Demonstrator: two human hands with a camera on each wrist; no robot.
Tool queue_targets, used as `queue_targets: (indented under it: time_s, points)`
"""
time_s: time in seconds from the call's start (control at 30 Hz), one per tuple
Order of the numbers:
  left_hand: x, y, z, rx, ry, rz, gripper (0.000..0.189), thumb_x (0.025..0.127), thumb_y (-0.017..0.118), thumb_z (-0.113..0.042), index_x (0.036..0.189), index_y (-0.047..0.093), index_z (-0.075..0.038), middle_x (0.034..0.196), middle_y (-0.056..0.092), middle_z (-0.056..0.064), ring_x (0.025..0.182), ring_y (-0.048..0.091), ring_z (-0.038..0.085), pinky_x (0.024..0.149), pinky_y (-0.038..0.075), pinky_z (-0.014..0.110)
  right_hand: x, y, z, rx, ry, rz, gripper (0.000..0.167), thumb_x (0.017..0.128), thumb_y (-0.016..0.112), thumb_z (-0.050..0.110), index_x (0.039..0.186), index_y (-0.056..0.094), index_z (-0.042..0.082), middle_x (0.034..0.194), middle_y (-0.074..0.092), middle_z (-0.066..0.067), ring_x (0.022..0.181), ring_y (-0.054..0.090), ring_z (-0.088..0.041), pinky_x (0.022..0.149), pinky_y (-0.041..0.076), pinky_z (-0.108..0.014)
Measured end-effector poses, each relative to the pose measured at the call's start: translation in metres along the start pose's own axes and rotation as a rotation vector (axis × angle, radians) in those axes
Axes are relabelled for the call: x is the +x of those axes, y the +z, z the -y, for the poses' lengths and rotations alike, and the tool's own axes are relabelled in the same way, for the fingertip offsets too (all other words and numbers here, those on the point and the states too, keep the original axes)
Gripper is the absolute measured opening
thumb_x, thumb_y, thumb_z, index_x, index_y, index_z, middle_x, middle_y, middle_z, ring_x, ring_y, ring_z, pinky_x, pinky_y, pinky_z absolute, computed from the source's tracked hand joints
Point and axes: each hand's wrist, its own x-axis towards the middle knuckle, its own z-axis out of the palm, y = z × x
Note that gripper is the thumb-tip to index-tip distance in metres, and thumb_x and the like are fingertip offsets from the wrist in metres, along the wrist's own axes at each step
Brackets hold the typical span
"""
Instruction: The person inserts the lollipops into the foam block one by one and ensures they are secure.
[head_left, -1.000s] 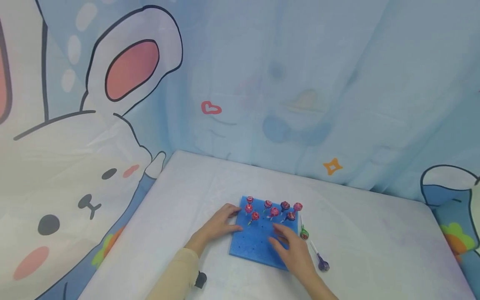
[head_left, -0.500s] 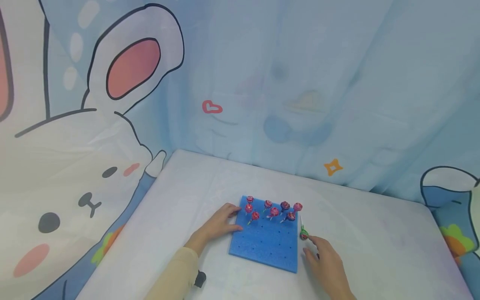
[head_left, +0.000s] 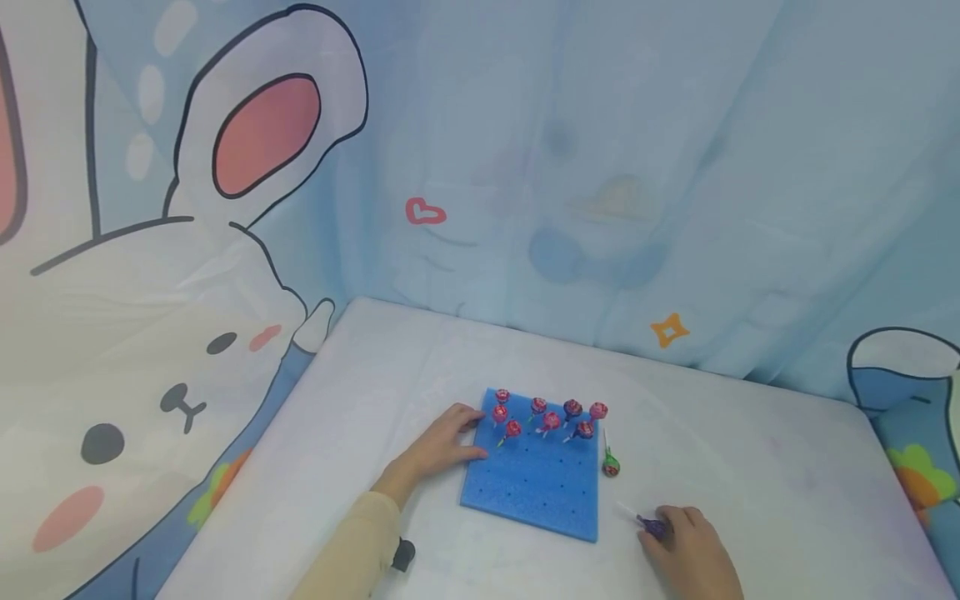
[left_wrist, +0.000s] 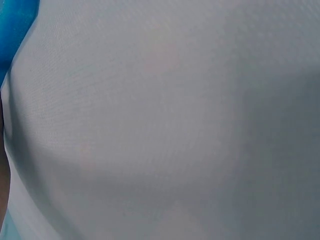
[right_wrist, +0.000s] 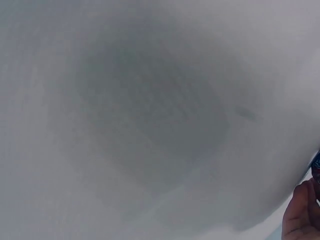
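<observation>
A blue foam board [head_left: 528, 483] with rows of small holes lies on the table. Several wrapped lollipops, one of them a pink lollipop [head_left: 551, 421], stand in its far rows, some leaning. My left hand [head_left: 442, 442] rests at the board's left edge, thumb and forefinger spread apart along it. To the right of the board, my right hand [head_left: 693, 550] pinches a purple lollipop [head_left: 652, 526] by its candy end, the white stick pointing left towards the board. In the right wrist view only fingers [right_wrist: 300, 212] and a sliver of dark wrapper show at the right edge.
A green lollipop [head_left: 611, 465] lies beside the board's right edge, stick pointing away. Near the left sleeve is a small black object [head_left: 403, 554]. The white-covered table [head_left: 787, 500] meets a printed curtain [head_left: 480, 167] at the back.
My right hand has moved from over the board, past the green lollipop, to the right and nearer, and now grips the purple lollipop. The left hand keeps its place.
</observation>
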Motion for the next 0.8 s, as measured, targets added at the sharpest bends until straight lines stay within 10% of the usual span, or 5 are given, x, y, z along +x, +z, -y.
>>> queue_targets:
  time_s: [0.43, 0.8]
  points:
    - [0.0, 0.0, 0.0, 0.002, 0.005, 0.002, 0.067, 0.088, 0.074, -0.035, 0.142, 0.047, -0.009, 0.131, 0.051, 0.005, 0.125, 0.052, 0.019, 0.107, 0.043, 0.033, 0.005, -0.02, 0.008, 0.227, -0.051, 0.006, 0.041, 0.087, 0.072, 0.006, 0.124, 0.057, -0.003, 0.118, 0.055, -0.021, 0.109, 0.058, -0.04, 0.087, 0.055, -0.049]
    - [0.001, 0.002, 0.0, 0.001, -0.009, -0.001, 0.067, 0.088, 0.073, -0.037, 0.143, 0.047, -0.01, 0.132, 0.051, 0.004, 0.125, 0.051, 0.018, 0.108, 0.042, 0.034, 0.003, -0.036, 0.034, 0.372, -0.112, -0.114, 0.045, 0.089, 0.074, 0.025, 0.125, 0.059, 0.003, 0.114, 0.066, -0.018, 0.101, 0.065, -0.034, 0.086, 0.056, -0.048]
